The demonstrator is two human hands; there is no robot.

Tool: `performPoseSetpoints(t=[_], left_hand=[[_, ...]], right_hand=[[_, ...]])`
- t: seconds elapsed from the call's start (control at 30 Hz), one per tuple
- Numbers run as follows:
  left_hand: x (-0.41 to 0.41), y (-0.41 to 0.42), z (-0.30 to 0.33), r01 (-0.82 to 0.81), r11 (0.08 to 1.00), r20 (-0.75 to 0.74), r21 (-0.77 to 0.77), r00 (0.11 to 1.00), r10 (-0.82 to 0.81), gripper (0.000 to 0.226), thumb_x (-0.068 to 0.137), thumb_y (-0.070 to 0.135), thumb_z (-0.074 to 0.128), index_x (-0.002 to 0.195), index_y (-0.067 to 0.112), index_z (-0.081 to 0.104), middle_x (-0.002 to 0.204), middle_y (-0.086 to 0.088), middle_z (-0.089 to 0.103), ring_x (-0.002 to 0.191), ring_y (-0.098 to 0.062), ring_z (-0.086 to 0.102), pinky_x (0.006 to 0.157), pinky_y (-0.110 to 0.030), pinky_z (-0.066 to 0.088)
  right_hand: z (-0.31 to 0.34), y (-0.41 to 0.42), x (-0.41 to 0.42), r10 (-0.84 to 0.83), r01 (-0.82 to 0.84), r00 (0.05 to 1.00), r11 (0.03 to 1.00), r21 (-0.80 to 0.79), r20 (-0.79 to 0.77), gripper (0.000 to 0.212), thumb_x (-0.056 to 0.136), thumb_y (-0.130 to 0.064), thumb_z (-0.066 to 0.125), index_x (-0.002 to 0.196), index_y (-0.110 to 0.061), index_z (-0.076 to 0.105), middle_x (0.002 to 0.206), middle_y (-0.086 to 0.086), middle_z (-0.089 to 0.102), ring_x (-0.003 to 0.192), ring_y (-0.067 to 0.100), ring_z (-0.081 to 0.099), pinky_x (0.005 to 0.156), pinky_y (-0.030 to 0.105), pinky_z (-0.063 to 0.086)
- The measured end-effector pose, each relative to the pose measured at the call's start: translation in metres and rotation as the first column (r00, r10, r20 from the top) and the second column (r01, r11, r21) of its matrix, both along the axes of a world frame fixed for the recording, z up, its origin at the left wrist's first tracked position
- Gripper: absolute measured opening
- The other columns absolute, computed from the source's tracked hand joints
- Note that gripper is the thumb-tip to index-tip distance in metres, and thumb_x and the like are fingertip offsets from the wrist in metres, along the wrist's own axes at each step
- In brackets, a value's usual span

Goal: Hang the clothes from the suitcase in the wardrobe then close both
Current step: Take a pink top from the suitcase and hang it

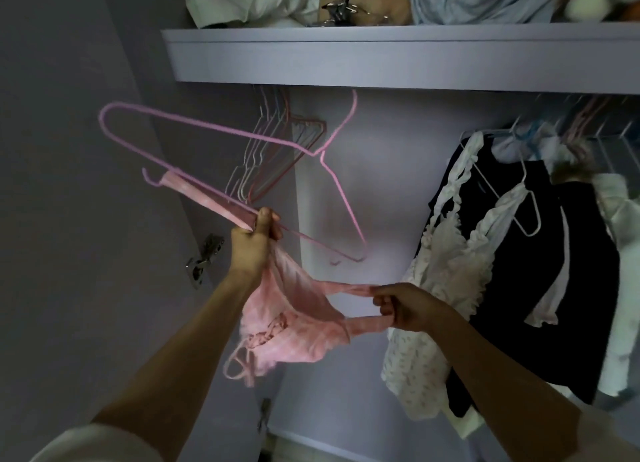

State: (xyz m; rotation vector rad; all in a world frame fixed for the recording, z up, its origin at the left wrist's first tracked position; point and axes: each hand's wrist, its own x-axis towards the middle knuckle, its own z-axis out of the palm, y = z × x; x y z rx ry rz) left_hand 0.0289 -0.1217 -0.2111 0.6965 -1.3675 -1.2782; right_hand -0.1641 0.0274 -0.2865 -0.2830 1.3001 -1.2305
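The left hand (254,234) is clenched around the lower bar of a pink wire hanger (214,143), pinning one strap of a pink top (294,319) against the wire, so the hanger stays tilted and steady while that strap is already threaded along its arm toward the small end notch. The right hand (401,305) is well apart from it, lower and to the right, fingers pinching the top's other strap and drawing it taut; that reads as opening the loop so it can be slipped over the hanger's free shoulder. The body of the top sags between the two forearms, only half hung. Behind the hands, a cluster of bare wire hangers (273,150) dangles at the left of the wardrobe, beneath the shelf (381,56), which carries a heap of crumpled clothes (467,1). To the right, a white ruffled top (453,253) and a black garment (554,288) already hang there. A door hinge (204,257) shows on the open left side. The suitcase is out of view.
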Motion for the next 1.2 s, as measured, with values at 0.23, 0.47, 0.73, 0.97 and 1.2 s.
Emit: performPoseSetpoints(t=[0.23,0.47,0.73,0.97,1.2], left_hand=[[-0.004,0.013,0.012,0.123,0.992,-0.085,0.016,0.989,-0.121,0.032,0.099,0.01,0.038,0.072,0.011,0.056,0.043,0.009,0.053,0.045,0.0,0.046,0.053,-0.013,0.038],[-0.001,0.019,0.012,0.185,0.983,-0.035,0.011,0.982,-0.184,0.033,0.099,0.012,0.04,0.071,0.009,0.057,0.045,0.008,0.054,0.044,-0.001,0.046,0.05,-0.011,0.04],[-0.011,0.021,0.01,0.225,0.973,-0.016,-0.05,0.974,-0.226,0.032,0.099,0.008,0.037,0.075,0.009,0.058,0.048,0.008,0.059,0.049,-0.001,0.05,0.056,-0.011,0.04],[-0.014,0.018,0.014,0.256,0.966,-0.036,-0.034,0.966,-0.258,0.033,0.1,0.011,0.036,0.074,0.01,0.057,0.047,0.006,0.057,0.047,-0.003,0.043,0.051,-0.015,0.038],[-0.013,0.014,0.012,0.351,0.936,-0.055,-0.018,0.935,-0.351,0.034,0.101,0.009,0.033,0.075,0.007,0.055,0.047,0.006,0.055,0.043,-0.004,0.04,0.047,-0.014,0.037]], right_hand=[[0.007,-0.017,0.012,-0.321,0.349,0.87,0.937,-0.007,0.373,0.025,0.091,0.003,0.037,0.076,0.004,0.057,0.042,0.005,0.055,0.029,0.007,0.048,0.033,0.011,0.039],[0.029,-0.013,0.002,-0.214,0.371,0.852,0.891,-0.263,0.477,0.034,0.055,0.008,0.051,0.085,0.01,0.065,0.058,0.012,0.066,0.045,0.012,0.063,0.042,0.017,0.051],[0.024,-0.011,0.002,-0.236,0.313,0.932,0.908,-0.28,0.275,0.022,0.067,0.018,0.068,0.087,0.009,0.064,0.077,0.019,0.064,0.059,0.018,0.069,0.068,0.028,0.059],[0.032,0.003,-0.012,-0.35,0.374,0.786,0.926,-0.059,-0.51,0.015,0.088,-0.009,0.052,0.074,-0.007,0.058,0.076,0.012,0.058,0.061,0.02,0.053,0.057,0.025,0.04],[0.05,0.012,-0.028,-0.258,0.106,0.552,0.965,-0.24,-0.793,0.005,0.091,-0.005,0.05,0.093,-0.01,0.051,0.083,0.004,0.048,0.08,0.015,0.046,0.072,0.027,0.037]])
